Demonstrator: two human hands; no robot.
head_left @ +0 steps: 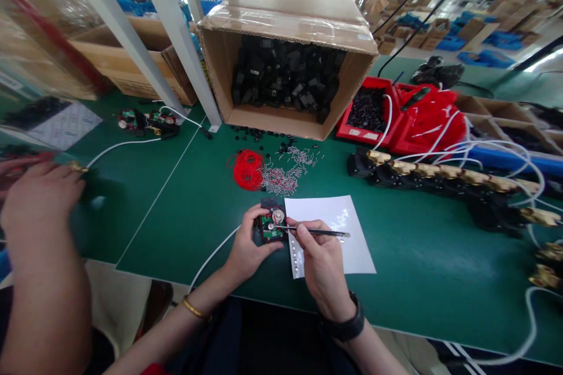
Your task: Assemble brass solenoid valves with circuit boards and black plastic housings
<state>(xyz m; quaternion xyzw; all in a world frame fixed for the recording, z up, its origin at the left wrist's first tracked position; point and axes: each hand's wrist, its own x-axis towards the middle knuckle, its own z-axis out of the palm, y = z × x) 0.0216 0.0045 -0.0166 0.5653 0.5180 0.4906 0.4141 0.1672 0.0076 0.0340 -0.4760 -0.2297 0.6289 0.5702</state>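
Note:
My left hand grips a small black housing that is open at the top, with a green circuit board and a round silvery part inside. A white cable trails from behind that hand towards the table's front edge. Held like a pen in my right hand is a thin dark tool, its tip on or just over the board; the kind of tip is too small to make out. Under my right hand lies a white sheet, with small round silvery pieces along its left side.
Behind my hands lie a red wire coil and scattered screws. A cardboard box of black housings stands beyond. Red bins and a row of units with brass fittings sit right. A co-worker's hand works at left.

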